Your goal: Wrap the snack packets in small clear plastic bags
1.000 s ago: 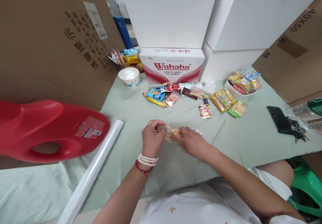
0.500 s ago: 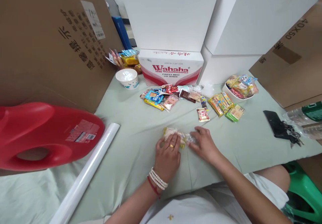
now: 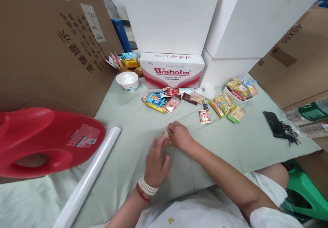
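A small wrapped snack packet (image 3: 167,138), pale with yellowish edges, lies on the green cloth in front of me, mostly covered by my hands. My right hand (image 3: 180,136) reaches across from the right, its fingers closed on the packet's far end. Close by on the left is my left hand (image 3: 156,161), thumb spread and fingertips at the packet's left edge; it is slightly blurred. Beyond them lie a red and white snack packet (image 3: 204,116), several mixed snacks (image 3: 156,99) and yellow wrapped bars (image 3: 221,105).
A Wahaha carton (image 3: 172,71) stands at the back beside a paper bowl (image 3: 127,81). On the right are a snack-filled bowl (image 3: 238,96), a black phone (image 3: 274,124) and keys (image 3: 292,134). A red jug (image 3: 51,118) and white roll (image 3: 89,173) flank the left.
My right hand has moved left and closed on the packet. My left hand has lifted off its top and drawn back to the left. The view has shifted slightly.
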